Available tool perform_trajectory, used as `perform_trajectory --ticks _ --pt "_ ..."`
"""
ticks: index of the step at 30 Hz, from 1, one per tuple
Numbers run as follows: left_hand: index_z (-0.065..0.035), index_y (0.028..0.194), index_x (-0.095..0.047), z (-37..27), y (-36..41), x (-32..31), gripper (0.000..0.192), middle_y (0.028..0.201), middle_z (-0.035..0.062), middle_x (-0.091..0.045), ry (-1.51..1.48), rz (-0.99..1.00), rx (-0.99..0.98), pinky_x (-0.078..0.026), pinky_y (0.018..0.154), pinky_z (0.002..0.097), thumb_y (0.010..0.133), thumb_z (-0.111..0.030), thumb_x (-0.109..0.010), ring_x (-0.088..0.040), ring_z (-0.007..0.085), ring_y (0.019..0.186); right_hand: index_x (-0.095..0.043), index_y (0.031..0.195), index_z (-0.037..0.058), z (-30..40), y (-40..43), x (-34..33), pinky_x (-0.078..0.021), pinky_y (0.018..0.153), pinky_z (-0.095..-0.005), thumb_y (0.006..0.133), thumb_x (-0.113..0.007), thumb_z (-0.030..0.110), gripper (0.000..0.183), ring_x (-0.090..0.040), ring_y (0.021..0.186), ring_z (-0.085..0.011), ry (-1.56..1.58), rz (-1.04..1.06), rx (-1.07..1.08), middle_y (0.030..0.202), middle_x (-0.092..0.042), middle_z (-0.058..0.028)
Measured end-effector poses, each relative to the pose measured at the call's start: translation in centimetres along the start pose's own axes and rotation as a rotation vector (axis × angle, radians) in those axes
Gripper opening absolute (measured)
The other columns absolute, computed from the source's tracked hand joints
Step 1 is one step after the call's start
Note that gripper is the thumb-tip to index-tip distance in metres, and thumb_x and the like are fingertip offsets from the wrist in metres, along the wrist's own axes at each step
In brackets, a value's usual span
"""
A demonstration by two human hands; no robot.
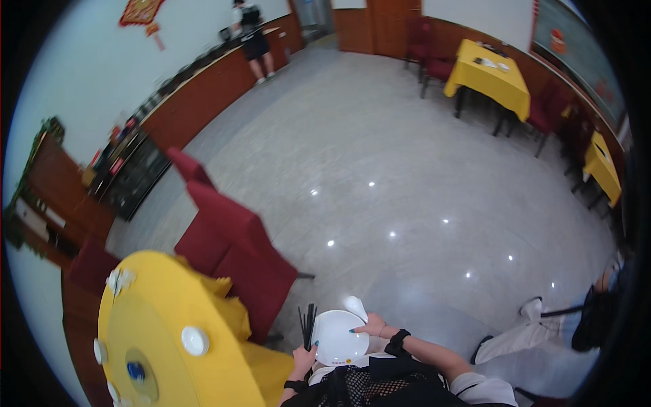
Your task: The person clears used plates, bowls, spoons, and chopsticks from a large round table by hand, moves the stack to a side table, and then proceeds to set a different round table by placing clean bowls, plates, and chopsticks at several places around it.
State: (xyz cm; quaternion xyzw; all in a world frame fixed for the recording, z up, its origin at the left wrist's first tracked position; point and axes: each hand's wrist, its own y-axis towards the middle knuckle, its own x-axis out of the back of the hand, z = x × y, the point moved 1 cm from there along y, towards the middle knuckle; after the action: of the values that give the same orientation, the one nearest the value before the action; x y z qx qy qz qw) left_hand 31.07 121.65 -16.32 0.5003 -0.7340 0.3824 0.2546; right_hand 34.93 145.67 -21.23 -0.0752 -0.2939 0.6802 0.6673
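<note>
My left hand [304,359] grips a bunch of black chopsticks [307,325], pointing upward, with its thumb against the edge of a white plate [339,337]. On the plate's other side my right hand [375,325] holds the rim, thumb on top. A white spoon [355,307] sticks out between that hand and the plate. The plate is close before my body and bears small printing on its near rim. Whether more plates are stacked beneath it, I cannot tell.
At my left stands a round table with a yellow cloth [168,285], bearing stacked white dishes [195,341] and a blue object [136,371]. Red chairs [239,244] stand beside it. One person [539,330] is close at right, another [252,38] at the far counter [203,102].
</note>
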Motion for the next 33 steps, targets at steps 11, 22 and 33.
perform_trajectory --ticks 11,22,33 --pt "0.0067 0.066 -0.054 -16.6 15.4 -9.2 0.040 0.057 0.0229 -0.051 0.130 0.419 -0.424 -0.042 0.053 0.0385 0.068 -0.034 -0.055 -0.054 0.0355 0.061 -0.059 0.082 0.0065 -6.0 -2.0 14.3 -0.0436 0.063 -0.0315 0.053 -0.065 0.039 0.044 -0.057 0.068 -0.0248 0.253 -0.572 -0.186 0.073 -0.058 -0.0119" --pt "0.0051 0.068 -0.054 -35.7 32.4 -15.7 0.038 0.058 0.0218 -0.052 0.181 0.618 -0.676 -0.042 0.052 0.0388 0.068 -0.033 -0.054 -0.053 0.0342 0.059 -0.057 0.082 0.0030 -4.5 5.1 29.0 -0.0439 0.058 -0.0299 0.055 -0.065 0.037 0.044 -0.056 0.061 -0.0213 0.566 -0.871 -0.299 0.069 -0.058 -0.0108" --pt "0.0058 0.064 -0.054 -45.9 44.1 -20.1 0.039 0.055 0.0219 -0.051 0.155 0.634 -0.540 -0.041 0.051 0.0369 0.068 -0.033 -0.055 -0.054 0.0333 0.057 -0.058 0.079 0.0044 -2.8 14.4 45.6 -0.0434 0.053 -0.0279 0.053 -0.065 0.043 0.047 -0.056 0.056 -0.0198 0.530 -0.760 -0.407 0.068 -0.057 -0.0099"
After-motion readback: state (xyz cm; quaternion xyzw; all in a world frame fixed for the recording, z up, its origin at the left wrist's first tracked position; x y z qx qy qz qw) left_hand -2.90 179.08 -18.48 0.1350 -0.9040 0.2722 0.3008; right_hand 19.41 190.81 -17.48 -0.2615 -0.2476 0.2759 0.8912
